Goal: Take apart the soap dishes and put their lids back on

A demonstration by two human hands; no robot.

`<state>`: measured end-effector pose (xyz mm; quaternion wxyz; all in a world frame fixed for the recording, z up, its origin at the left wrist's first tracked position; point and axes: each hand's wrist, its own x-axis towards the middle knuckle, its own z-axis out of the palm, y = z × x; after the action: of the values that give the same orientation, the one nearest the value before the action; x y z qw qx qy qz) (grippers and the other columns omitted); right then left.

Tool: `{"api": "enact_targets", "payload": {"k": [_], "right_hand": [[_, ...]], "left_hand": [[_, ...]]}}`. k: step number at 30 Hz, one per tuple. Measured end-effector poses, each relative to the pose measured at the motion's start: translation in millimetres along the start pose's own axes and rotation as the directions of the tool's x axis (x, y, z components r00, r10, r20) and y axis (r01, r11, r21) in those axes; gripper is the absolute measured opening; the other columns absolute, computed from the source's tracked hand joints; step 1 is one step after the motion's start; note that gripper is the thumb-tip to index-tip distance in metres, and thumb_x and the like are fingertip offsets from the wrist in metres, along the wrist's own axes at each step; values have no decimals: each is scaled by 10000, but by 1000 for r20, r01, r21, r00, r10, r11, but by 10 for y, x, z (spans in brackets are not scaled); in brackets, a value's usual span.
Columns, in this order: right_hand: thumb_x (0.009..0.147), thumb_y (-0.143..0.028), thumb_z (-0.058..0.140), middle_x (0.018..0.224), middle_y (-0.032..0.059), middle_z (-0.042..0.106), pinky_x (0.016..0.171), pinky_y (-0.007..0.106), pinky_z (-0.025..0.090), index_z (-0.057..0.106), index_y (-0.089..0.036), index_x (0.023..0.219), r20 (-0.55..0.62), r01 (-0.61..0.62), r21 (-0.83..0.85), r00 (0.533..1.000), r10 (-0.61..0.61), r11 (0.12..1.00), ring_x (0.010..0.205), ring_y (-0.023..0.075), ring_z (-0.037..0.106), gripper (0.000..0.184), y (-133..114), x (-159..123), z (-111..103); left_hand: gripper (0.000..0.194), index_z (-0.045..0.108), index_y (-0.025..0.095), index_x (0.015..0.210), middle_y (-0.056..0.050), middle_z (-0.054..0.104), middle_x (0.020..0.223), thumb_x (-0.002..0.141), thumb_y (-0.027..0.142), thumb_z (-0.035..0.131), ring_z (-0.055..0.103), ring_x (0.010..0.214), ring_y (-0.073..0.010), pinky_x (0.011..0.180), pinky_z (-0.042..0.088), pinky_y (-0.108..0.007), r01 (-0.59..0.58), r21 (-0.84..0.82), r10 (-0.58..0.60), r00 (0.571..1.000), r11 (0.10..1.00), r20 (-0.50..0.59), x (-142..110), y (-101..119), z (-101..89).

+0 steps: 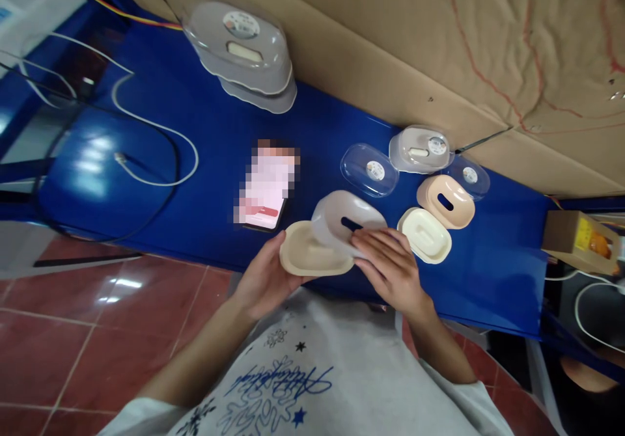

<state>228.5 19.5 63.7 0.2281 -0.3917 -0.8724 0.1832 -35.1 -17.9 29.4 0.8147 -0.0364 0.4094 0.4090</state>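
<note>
My left hand (pixel 266 273) grips the left end of a cream oval plastic tray (pixel 312 254), thumb on its rim and fingers beneath. In my right hand (pixel 390 267) is a pale grey oval dish (pixel 336 215) with a dark slot in its bottom, held by its right side. The grey dish sits tilted over the right part of the cream tray; whether the two touch, I cannot tell. Close to my right hand lie a pale yellow oval tray (pixel 424 235) and a peach slotted dish (pixel 446 202). Behind them is a clear lid (pixel 370 170) with a round label.
A phone (pixel 263 185) with a lit screen lies left of centre on the blue table (pixel 234 247). Stacked grey containers (pixel 241 45) stand at the back, and a smaller lidded one (pixel 420 149) rests against the cardboard wall (pixel 342 65). Cables (pixel 195 163) loop across the left side.
</note>
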Motion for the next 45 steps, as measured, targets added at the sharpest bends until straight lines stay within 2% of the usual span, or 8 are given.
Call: {"api": "enact_targets", "payload": {"k": [6,15,22,25,28,33,39,45], "right_hand": [[1080,-214,653,1463,-27,720,1234,490,508,473,-378,1625,130,110,-33,986,-105,993,1370,198,693,597,-56,9,7],[1064,-128,639,1511,-26,685,1258,506,525,411,-359,1660,187,205,31,960,-207,978,1435,199,644,679,75,24,5],[1083,-82,559,1568,11,635,1270,487,517,412,-312,1668,218,240,-48,950,-224,970,1496,210,586,646,30,15,43],[1100,-187,580,1588,27,626,1253,495,529,367,-329,1693,191,239,12,953,-236,971,1527,235,553,645,98,4,30],[1125,-355,537,1699,20,506,1284,554,476,308,-368,1715,94,128,66,986,-134,990,1613,273,429,633,267,110,-4],[1124,-386,503,1787,95,343,1341,687,276,224,-307,1741,-12,-190,-230,981,192,955,1689,360,230,682,578,480,77],[1016,-539,685,1600,181,517,1298,704,301,495,-260,1575,41,-226,-274,968,246,935,1577,417,412,653,702,577,243],[991,-500,726,1623,150,513,1234,634,456,497,-312,1553,34,-219,50,975,218,974,1529,362,507,635,576,506,8]], "left_hand": [[571,704,224,1337,-143,739,1371,929,622,738,680,1299,-357,1030,622,-486,-76,25,71,986,997,149,141,-55,259],[520,690,221,1328,-141,746,1314,935,558,744,668,1303,-367,1061,606,-512,-83,-2,83,990,997,115,209,-78,212],[492,729,156,1279,-138,780,1226,875,426,810,717,1195,-311,982,634,-391,-94,-34,97,992,995,80,241,-49,275],[453,753,153,1230,-124,796,1188,852,389,834,739,1124,-277,897,647,-329,-73,-47,75,996,996,39,250,-36,290],[435,764,160,1202,-114,803,1185,836,373,865,741,1132,-272,891,650,-310,-90,-27,90,996,996,-1,242,-47,281],[437,753,164,1230,-120,806,1189,855,360,861,735,1176,-290,932,658,-334,-69,-6,68,996,998,-65,167,-57,297],[318,766,169,1224,-108,815,1150,938,306,767,752,1085,-260,882,657,-325,-23,-66,13,990,998,-144,97,-20,292],[434,786,176,1247,-98,826,1144,978,509,714,757,1080,-279,813,618,-312,63,-92,-67,997,994,-44,153,37,305]]}}
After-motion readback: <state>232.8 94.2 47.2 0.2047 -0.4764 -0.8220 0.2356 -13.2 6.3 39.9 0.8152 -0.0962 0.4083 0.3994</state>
